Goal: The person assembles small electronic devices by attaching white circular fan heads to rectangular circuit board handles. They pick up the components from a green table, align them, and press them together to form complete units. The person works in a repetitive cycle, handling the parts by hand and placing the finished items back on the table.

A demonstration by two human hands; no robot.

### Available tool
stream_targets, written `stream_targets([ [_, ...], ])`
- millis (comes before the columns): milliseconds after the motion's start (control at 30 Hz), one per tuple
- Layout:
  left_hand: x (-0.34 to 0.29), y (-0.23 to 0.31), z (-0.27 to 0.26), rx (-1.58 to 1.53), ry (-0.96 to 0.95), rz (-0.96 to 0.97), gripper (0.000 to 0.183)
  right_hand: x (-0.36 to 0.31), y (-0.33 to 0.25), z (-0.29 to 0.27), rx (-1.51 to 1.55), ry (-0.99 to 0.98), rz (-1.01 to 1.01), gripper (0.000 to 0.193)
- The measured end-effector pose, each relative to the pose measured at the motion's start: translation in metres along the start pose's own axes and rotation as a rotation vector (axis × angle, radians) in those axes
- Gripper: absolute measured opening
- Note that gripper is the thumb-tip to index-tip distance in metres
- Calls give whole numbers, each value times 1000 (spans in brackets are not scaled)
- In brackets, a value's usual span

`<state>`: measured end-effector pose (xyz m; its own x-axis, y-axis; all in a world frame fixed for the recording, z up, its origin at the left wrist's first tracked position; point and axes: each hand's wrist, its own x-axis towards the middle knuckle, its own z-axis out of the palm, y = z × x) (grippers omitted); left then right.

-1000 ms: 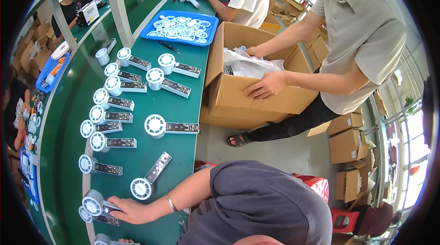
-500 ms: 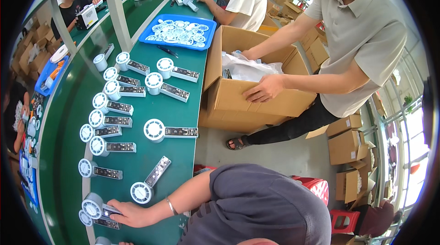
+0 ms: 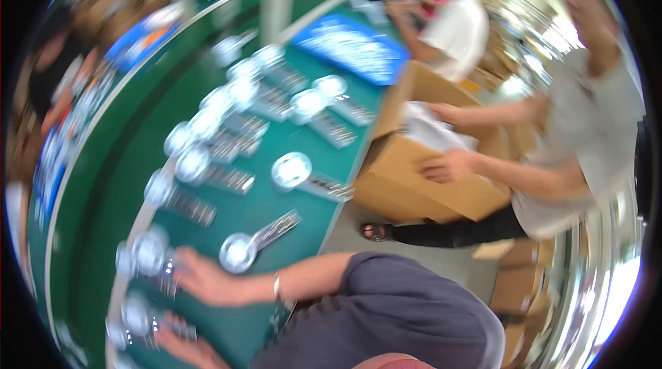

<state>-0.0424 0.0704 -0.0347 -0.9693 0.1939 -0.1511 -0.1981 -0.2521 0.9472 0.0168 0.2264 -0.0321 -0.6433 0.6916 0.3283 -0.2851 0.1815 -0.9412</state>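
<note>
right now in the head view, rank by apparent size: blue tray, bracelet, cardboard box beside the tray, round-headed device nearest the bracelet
1. cardboard box
2. blue tray
3. round-headed device
4. bracelet
The picture is blurred, but the gaps in size are plain.

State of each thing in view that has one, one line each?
Right hand: at a white device; blur hides grip.
Left hand: at another white device; grip unclear.
Other devices: lying on green table, dark strips upward.
Cardboard carton: open, white wrapping inside.
Blue tray: loaded with white pieces.
</note>
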Motion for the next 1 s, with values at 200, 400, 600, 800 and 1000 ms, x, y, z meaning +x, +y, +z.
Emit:
stream_targets([
  [200,0,4,-6,129,-1,115,31,-5,9,4,-28,-188,100,29],
  [400,-5,2,-12,-66,-33,141,30,-7,-12,7,136,-293,305,33],
  [600,-6,5,-12,-34,11,189,41,-11,-17,12,70,-289,313,36],
  [800,-8,13,-13,-38,62,261,44,-17,-36,22,80,-337,276,40],
  [1000,-10,29,-25,-110,104,351,33,-14,-49,54,131,-454,400,35],
])
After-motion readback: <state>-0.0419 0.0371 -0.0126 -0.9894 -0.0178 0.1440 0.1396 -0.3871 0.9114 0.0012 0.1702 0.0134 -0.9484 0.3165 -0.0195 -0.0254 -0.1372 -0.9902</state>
